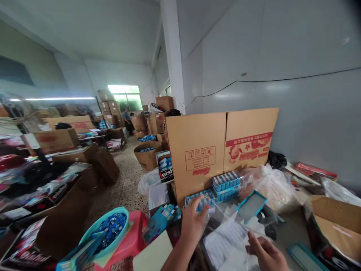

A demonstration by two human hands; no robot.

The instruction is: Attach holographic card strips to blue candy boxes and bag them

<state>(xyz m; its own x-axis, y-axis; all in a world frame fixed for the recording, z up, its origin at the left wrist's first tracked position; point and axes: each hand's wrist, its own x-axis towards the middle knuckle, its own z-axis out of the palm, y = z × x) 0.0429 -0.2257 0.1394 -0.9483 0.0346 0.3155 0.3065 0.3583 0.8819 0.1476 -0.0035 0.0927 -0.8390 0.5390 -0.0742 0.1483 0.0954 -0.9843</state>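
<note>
My left hand (pixel 194 220) reaches toward a row of small blue packs (pixel 207 197), its thumb and fingers apart. Whether it touches the packs or the clear film beside it is hard to see. Lower right, my right hand (pixel 266 251) is closed, thumb against finger, on the edge of a clear plastic bag (pixel 244 229). Below and between the hands lies a stack of whitish plastic sleeves (pixel 225 241). An open blue box tray (pixel 252 207) rests just beyond my right hand. More blue packs (pixel 226 181) are piled against the upright cardboard.
A tall cardboard sheet (pixel 197 146) stands behind the packs. Left are a turquoise basin (pixel 124 222) of blue wrapped pieces and a red stool (pixel 135 229). An open carton (pixel 332 210) and a clear bag (pixel 278 188) are at right. Cartons (pixel 149 156) line the aisle.
</note>
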